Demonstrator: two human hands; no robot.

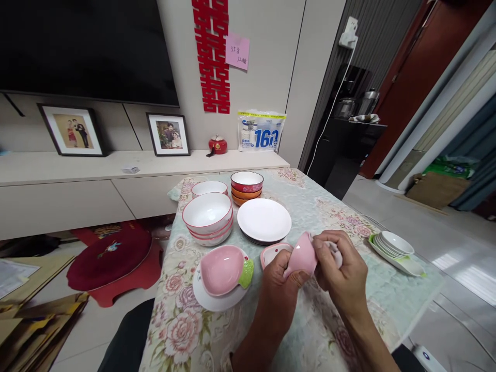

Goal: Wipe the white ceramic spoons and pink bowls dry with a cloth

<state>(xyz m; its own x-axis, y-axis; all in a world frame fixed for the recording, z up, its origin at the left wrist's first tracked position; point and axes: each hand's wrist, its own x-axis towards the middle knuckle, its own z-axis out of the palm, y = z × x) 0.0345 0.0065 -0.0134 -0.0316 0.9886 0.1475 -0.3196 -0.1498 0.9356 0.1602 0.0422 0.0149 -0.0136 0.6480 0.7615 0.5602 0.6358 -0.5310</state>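
My left hand (277,284) is closed on a small pink bowl (303,254), tilted on its side above the table. At the bowl's right edge, my right hand (344,268) is closed with a whitish crumpled cloth (335,253) partly showing between its fingers. Behind my left hand lies a pink-rimmed dish (273,252), partly hidden. A pink peach-shaped bowl (221,269) with a green leaf handle rests on a white plate (211,305) to the left.
Red-rimmed white bowls (207,212), white plates (264,219) and a stack of red and orange bowls (247,188) stand on the flowered tablecloth (186,330). Small white dishes (393,243) sit on a leaf-shaped tray at right. A red stool (112,258) stands left of the table.
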